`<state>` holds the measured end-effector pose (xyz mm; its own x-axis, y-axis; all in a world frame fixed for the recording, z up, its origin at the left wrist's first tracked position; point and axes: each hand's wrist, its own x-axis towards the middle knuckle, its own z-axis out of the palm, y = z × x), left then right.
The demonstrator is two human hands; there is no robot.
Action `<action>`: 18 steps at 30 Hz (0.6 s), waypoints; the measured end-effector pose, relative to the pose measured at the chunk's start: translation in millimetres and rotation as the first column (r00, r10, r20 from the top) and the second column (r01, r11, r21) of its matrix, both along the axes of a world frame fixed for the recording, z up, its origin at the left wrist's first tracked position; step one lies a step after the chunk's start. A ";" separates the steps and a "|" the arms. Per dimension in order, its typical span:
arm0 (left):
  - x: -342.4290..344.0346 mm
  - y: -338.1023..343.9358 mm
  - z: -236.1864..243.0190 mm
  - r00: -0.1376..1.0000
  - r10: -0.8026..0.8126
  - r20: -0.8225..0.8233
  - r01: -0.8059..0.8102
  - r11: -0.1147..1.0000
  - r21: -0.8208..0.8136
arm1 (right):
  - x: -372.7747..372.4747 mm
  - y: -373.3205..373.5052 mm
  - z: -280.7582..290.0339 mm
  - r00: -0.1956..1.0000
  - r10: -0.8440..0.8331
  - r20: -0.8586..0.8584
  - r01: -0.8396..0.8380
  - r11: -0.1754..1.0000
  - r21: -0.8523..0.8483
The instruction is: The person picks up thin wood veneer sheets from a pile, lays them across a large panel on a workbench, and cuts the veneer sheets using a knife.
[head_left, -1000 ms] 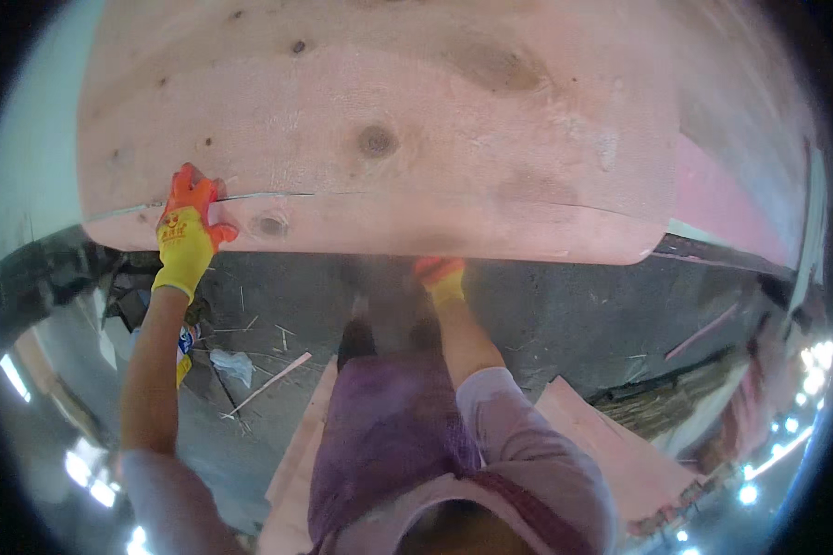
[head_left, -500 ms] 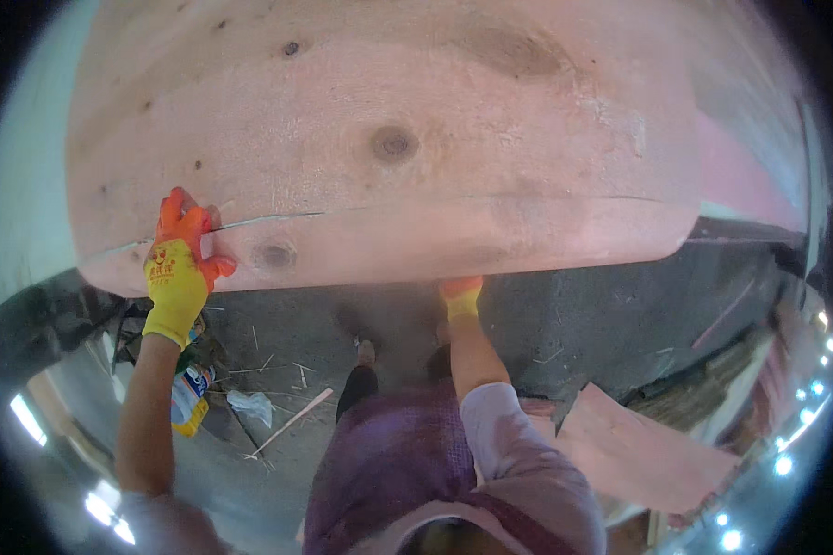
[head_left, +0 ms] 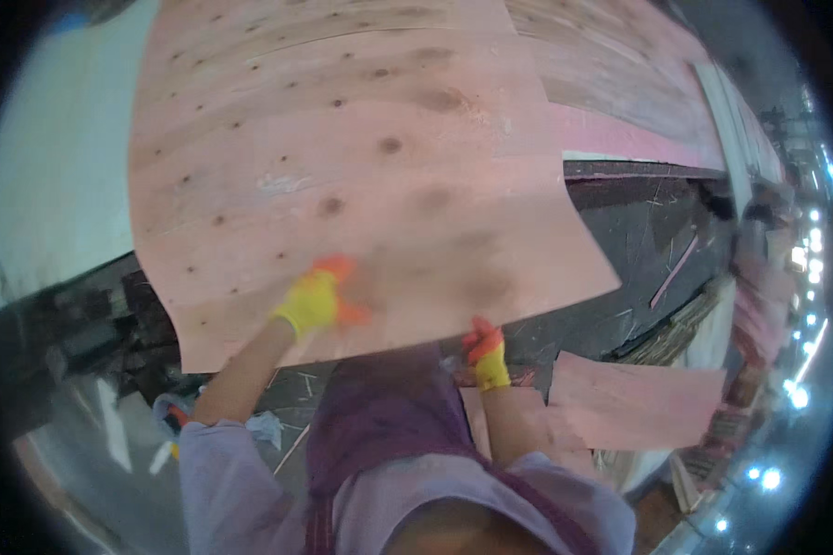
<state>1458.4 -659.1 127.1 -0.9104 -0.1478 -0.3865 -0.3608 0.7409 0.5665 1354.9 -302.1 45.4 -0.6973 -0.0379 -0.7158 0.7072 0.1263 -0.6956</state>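
Fingers (head_left: 336,266) and thumb of the left hand (head_left: 315,298) stand apart, blurred, over the pink wood sheet (head_left: 370,176), which I see extending beyond the purple apron (head_left: 384,398). The right hand (head_left: 487,353) curls at the sheet's near edge; whether it grips, I cannot tell.

Thin wood in sheet (head_left: 389,185): matt, fairly smooth, dark knots, pale scuffed patches. Over left hand (head_left: 313,300) and right hand (head_left: 487,353), yellow knitted-looking cloth, partly under orange rubbery-looking coating. Soft, matt cloth in apron (head_left: 389,407); same in sleeves (head_left: 231,472), creased. Matt wood in offcut (head_left: 639,402). Rough, fibrous pile (head_left: 677,324), wood-like. Crumpled, thin, plastic-looking scrap (head_left: 267,429). Dull, dark floor (head_left: 634,217). Smooth, pale panel (head_left: 55,203), material unclear.
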 end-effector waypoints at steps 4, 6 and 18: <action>33.7 43.2 78.2 0.964 -0.245 -0.101 0.210 0.938 -0.276 | -34.0 -63.9 90.6 0.953 -0.302 -0.001 0.291 0.918 -0.270; 29.3 28.9 83.3 0.972 -0.233 -0.044 0.208 0.927 -0.312 | -52.1 -92.9 143.3 0.923 -0.383 -0.027 0.342 0.852 -0.395; -193.8 -177.4 188.1 0.886 -0.234 -0.401 -0.096 0.753 -0.651 | -170.7 -193.2 130.8 0.889 0.061 -0.455 -0.317 0.798 -0.513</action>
